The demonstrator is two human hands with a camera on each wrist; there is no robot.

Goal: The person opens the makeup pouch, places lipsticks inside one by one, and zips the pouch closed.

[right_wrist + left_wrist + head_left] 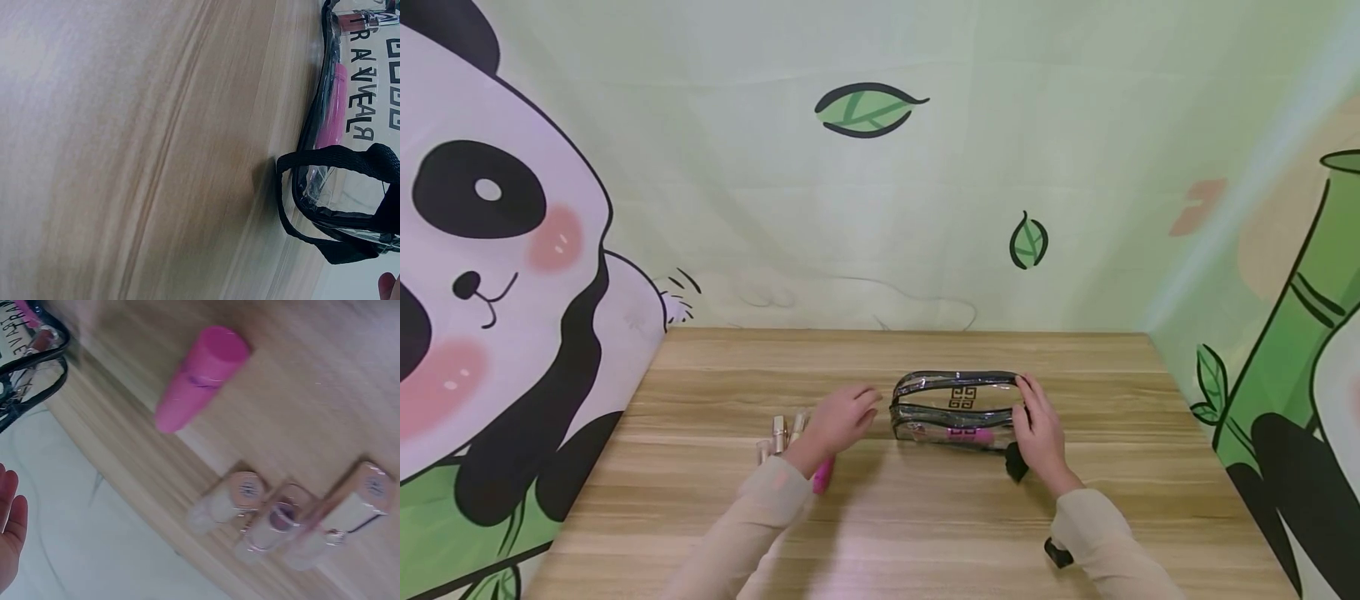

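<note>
A clear pouch with black trim (958,411) stands on the table, with a pink tube (334,106) and a small reddish-brown tube (353,23) inside. My right hand (1040,429) holds its right end, thumb on the near side and fingers over the top edge. A black strap loop (337,153) hangs at that end. Just off the pouch's left end, my left hand (844,419) is apart from it, fingers loosely bent and nothing visible in them. Beneath the left wrist lies another pink tube (200,378), with three pale cosmetic tubes (250,487) beside it.
Everything sits on a wood-grain table (925,533). Behind it hangs a pale green cloth (730,167) printed with pandas, leaves and bamboo. A small black object (1058,552) shows at the right sleeve's cuff.
</note>
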